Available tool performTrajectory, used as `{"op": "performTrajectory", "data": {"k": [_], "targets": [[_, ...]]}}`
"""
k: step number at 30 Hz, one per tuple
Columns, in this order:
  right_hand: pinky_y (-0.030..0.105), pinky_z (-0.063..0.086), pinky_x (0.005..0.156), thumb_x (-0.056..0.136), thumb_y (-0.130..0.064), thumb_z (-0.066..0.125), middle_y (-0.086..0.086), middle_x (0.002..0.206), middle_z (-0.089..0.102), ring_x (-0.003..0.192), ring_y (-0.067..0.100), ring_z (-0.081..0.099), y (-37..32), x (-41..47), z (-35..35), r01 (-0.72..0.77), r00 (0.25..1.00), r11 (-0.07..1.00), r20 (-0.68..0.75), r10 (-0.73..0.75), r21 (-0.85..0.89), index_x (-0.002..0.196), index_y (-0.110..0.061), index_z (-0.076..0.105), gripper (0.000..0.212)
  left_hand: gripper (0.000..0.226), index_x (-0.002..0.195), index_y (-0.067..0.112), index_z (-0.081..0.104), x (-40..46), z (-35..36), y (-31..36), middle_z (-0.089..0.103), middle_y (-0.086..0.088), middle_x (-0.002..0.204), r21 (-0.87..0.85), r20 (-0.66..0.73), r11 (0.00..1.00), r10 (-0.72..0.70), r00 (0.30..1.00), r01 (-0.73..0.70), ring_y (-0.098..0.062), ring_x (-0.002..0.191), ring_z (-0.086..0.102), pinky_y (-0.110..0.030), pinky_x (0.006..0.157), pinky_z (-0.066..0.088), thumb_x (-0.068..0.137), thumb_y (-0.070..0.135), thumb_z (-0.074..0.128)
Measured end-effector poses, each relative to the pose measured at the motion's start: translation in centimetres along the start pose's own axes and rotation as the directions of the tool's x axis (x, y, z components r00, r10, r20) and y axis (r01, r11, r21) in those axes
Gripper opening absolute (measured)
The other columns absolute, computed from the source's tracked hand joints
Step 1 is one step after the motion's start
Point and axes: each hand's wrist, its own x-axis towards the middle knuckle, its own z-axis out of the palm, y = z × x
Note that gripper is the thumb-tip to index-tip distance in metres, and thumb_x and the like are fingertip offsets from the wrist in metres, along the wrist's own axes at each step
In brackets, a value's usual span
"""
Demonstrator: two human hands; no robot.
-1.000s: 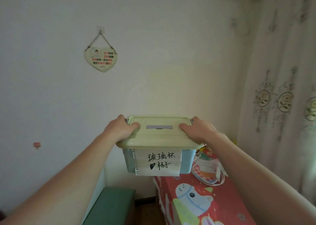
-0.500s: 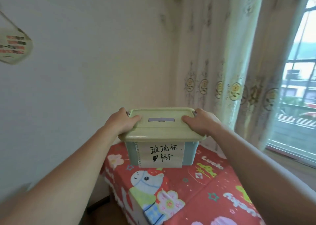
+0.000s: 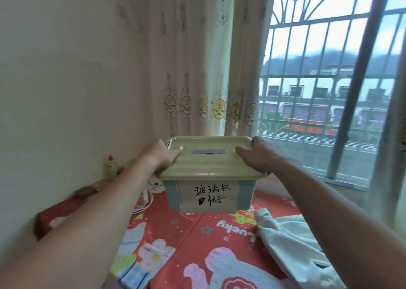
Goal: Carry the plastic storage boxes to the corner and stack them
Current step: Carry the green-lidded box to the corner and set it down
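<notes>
The person holds a small plastic storage box (image 3: 208, 178) out in front at arm's length, in the air above a bed with a red cartoon-print sheet (image 3: 186, 233). The left hand (image 3: 159, 156) grips the left end of the pale green lid (image 3: 208, 159), thumb curled over the top; the right hand (image 3: 259, 156) grips the right end the same way. The fingers of both hands wrap under the lid's rim, mostly hidden. A paper label (image 3: 209, 197) with handwriting covers the blue body's near side.

The risk I see is in that grip: the weight seems to hang from the lid alone, so if a latch lets go the body could drop onto the bed. The label's characters suggest glass cups inside, which would make a fall costly.

No other box shows here, so where the stack will sit is unclear. Near the wall a red-capped bottle (image 3: 110, 166) stands at the bed's far edge, with a white cable (image 3: 145, 200) just beside the left forearm. A white cloth (image 3: 292, 240) lies crumpled on the sheet at the right. Patterned curtains (image 3: 197, 69) and a barred window (image 3: 325, 80) close off the corner behind.
</notes>
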Motion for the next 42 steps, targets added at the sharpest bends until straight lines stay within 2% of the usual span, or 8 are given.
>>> {"op": "performTrajectory", "data": {"k": [16,19,23,31,34,38,41,42], "targets": [[0.025,0.050,0.048,0.091,-0.066,0.051,0.010,0.131,0.056,0.082,0.019,0.060,20.9,-6.7,-14.7,-0.270,0.951,0.963,-0.161,0.264,-0.017,0.150,-0.019,0.034,0.077,0.062,0.116,0.018,0.054,-6.0,12.3,21.8,0.061,-0.003,0.104,-0.222,0.190,0.942,0.296,0.936,-0.253,-0.020,0.088,0.059,-0.032,0.068,0.047,0.081,0.068,0.058],[0.021,0.042,0.043,0.090,-0.066,0.051,0.010,0.136,0.054,0.071,0.012,0.052,24.6,-8.9,-16.8,-0.326,0.927,0.945,-0.203,0.314,-0.025,0.153,-0.021,0.031,0.079,0.054,0.104,0.018,0.054,-8.0,14.7,25.6,0.059,0.000,0.093,-0.238,0.223,0.920,0.362,0.905,-0.310,-0.018,0.081,0.057,-0.031,0.063,0.042,0.082,0.067,0.058],[0.021,0.040,0.042,0.089,-0.067,0.050,0.009,0.139,0.054,0.085,0.020,0.054,29.3,-11.9,-19.4,-0.402,0.891,0.914,-0.252,0.377,-0.055,0.153,-0.023,0.031,0.079,0.041,0.092,0.021,0.060,-10.8,17.7,30.4,0.066,-0.004,0.091,-0.311,0.273,0.874,0.459,0.846,-0.374,-0.021,0.083,0.063,-0.034,0.073,0.051,0.085,0.061,0.060],[0.020,0.043,0.039,0.086,-0.069,0.050,0.004,0.112,0.056,0.079,0.020,0.057,36.8,-18.3,-24.1,-0.603,0.752,0.797,-0.322,0.574,0.013,0.146,-0.025,0.036,0.075,0.052,0.091,0.014,0.062,-16.0,23.1,39.1,0.066,-0.004,0.087,-0.356,0.337,0.800,0.592,0.732,-0.484,-0.021,0.082,0.062,-0.033,0.067,0.044,0.083,0.065,0.059],[0.021,0.044,0.040,0.086,-0.070,0.050,0.006,0.119,0.057,0.084,0.023,0.061,39.0,-20.4,-25.3,-0.669,0.684,0.743,-0.369,0.629,0.026,0.144,-0.024,0.038,0.075,0.050,0.087,0.017,0.059,-17.8,24.8,42.3,0.065,-0.002,0.083,-0.402,0.344,0.759,0.644,0.684,-0.513,-0.016,0.076,0.060,-0.031,0.058,0.040,0.082,0.067,0.060],[0.023,0.046,0.049,0.087,-0.071,0.050,0.010,0.147,0.048,0.110,0.031,0.060,41.3,-23.0,-26.7,-0.735,0.606,0.678,-0.446,0.658,0.001,0.153,-0.024,0.029,0.084,0.044,0.083,0.023,0.056,-19.8,27.0,46.0,0.062,0.002,0.080,-0.448,0.336,0.698,0.710,0.619,-0.558,-0.013,0.072,0.058,-0.028,0.054,0.038,0.081,0.067,0.061],[0.038,0.056,0.087,0.087,-0.069,0.051,0.011,0.154,0.042,0.125,0.033,0.054,42.3,-25.2,-27.8,-0.774,0.547,0.632,-0.462,0.698,0.038,0.157,-0.022,0.024,0.088,0.043,0.078,0.023,0.056,-21.4,28.5,48.5,0.062,0.004,0.079,-0.473,0.338,0.644,0.763,0.552,-0.601,-0.010,0.069,0.057,-0.026,0.054,0.040,0.081,0.066,0.061],[0.038,0.057,0.084,0.088,-0.068,0.051,0.011,0.152,0.043,0.119,0.032,0.058,42.4,-26.1,-28.1,-0.794,0.515,0.606,-0.467,0.719,0.057,0.156,-0.022,0.024,0.087,0.047,0.084,0.020,0.061,-22.1,29.1,49.5,0.066,0.001,0.084,-0.480,0.351,0.625,0.780,0.518,-0.615,-0.014,0.074,0.060,-0.028,0.061,0.045,0.080,0.067,0.061]]}}
